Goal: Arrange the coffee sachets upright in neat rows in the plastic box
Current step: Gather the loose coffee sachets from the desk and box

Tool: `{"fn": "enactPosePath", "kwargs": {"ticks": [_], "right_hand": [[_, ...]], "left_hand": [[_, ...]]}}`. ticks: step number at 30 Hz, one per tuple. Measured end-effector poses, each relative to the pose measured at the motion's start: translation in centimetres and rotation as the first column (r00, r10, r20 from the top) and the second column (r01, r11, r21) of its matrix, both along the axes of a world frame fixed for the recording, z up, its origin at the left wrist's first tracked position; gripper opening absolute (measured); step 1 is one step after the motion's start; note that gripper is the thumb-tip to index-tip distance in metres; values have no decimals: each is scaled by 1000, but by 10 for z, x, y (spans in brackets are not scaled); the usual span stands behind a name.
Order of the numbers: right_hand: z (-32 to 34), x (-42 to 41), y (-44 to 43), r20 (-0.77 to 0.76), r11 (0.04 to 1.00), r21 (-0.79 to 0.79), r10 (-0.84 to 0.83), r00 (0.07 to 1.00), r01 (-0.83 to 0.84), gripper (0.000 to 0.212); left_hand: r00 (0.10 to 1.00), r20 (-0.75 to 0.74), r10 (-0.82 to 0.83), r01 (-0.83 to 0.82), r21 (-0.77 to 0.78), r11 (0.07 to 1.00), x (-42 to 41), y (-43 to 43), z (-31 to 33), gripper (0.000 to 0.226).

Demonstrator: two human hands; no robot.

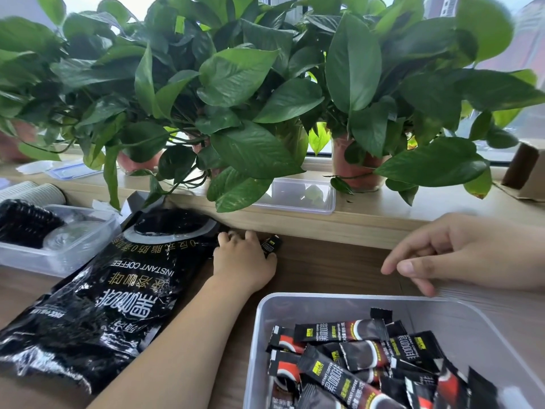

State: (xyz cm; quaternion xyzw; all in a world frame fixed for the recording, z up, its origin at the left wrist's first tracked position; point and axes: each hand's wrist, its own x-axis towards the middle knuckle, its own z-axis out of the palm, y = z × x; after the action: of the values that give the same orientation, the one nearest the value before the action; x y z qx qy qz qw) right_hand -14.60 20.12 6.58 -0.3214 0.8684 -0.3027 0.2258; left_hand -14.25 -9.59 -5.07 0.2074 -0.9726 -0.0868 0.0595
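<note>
A clear plastic box (460, 314) stands at the lower right of the wooden table. Several black coffee sachets (354, 358) lie loose and jumbled flat inside it. A large black instant-coffee bag (118, 290) lies to the left of the box. My left hand (244, 261) reaches to the table's far edge beside the bag's top, its fingers curled round a single black sachet (269, 245). My right hand (460, 255) hovers above the box's far rim, fingers loosely spread, holding nothing.
Potted leafy plants (250, 98) crowd the raised window sill behind the table. A small clear container (303, 196) sits on the sill. At the left, a plastic tub (56, 255) holds black lids, with paper cups (38, 193) behind it. A cardboard box (525, 169) stands far right.
</note>
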Motion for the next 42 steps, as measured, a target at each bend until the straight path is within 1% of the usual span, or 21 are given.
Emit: {"fn": "enactPosePath", "kwargs": {"ticks": [3,5,7,8,9,10,12,14,17,20,22,24,26,28,30,33,35,38,40,42], "right_hand": [[0,-1,0,0,1000,-4,-1,1000,1,33],[-1,-1,0,10,1000,-7,7,1000,-7,44],[-1,-2,1,8,1000,1,20,1000,-20,61],[-1,-3,1,3,1000,2,22,1000,-22,65],[-2,-3,1,1,1000,-3,22,1000,-22,66],[-2,-4,1,1,1000,-10,21,1000,-21,62],[-2,-2,0,5,1000,-25,8,1000,-8,46],[-2,-1,0,4,1000,-26,-12,1000,12,33],[-1,1,0,-10,1000,-7,-14,1000,14,33],[-1,1,-1,-20,1000,-9,-10,1000,10,33],[0,1,-1,-26,1000,-9,-9,1000,8,32],[0,0,0,-38,1000,-5,-21,999,21,25],[-1,0,2,-63,1000,5,-31,998,31,15],[0,0,3,-83,999,9,-32,996,33,13],[1,0,3,-93,999,1,-38,995,38,13],[2,1,4,-102,999,-8,-34,994,33,14],[3,2,6,-95,999,-25,-45,995,42,14],[4,0,9,-100,997,-39,-77,992,74,16],[4,-2,11,-117,995,-50,-91,989,86,17],[5,-3,13,-137,994,-51,-99,986,93,22]], "left_hand": [[995,77,71,-69,-28,997,0,1,-1,73],[995,72,71,-68,-39,997,-1,1,0,71],[997,47,61,-59,-40,997,-1,1,1,66],[997,42,64,-62,-38,997,-1,1,0,66],[996,43,76,-75,-33,997,0,2,0,69],[994,49,94,-93,-30,995,1,3,-1,72],[990,53,130,-128,-36,991,1,2,-2,80],[988,45,151,-149,-45,988,0,2,-1,81],[991,2,137,-137,-54,989,0,0,2,74],[994,-99,55,-62,-71,996,2,-3,5,64],[991,-132,4,-4,4,1000,3,-7,4,62],[991,-129,-33,42,69,997,3,-11,3,60],[982,-159,-97,105,41,994,3,-14,3,54],[970,-196,-146,157,40,987,2,-15,4,48],[972,-184,-143,158,67,985,1,-14,4,45],[990,-87,-111,116,57,992,0,-13,3,36],[991,-39,-128,129,31,991,1,-11,3,28],[981,-59,-186,188,29,982,9,-2,12,19],[978,-118,-173,185,99,978,19,3,25,16],[971,-208,-122,172,246,954,30,6,40,14]]}}
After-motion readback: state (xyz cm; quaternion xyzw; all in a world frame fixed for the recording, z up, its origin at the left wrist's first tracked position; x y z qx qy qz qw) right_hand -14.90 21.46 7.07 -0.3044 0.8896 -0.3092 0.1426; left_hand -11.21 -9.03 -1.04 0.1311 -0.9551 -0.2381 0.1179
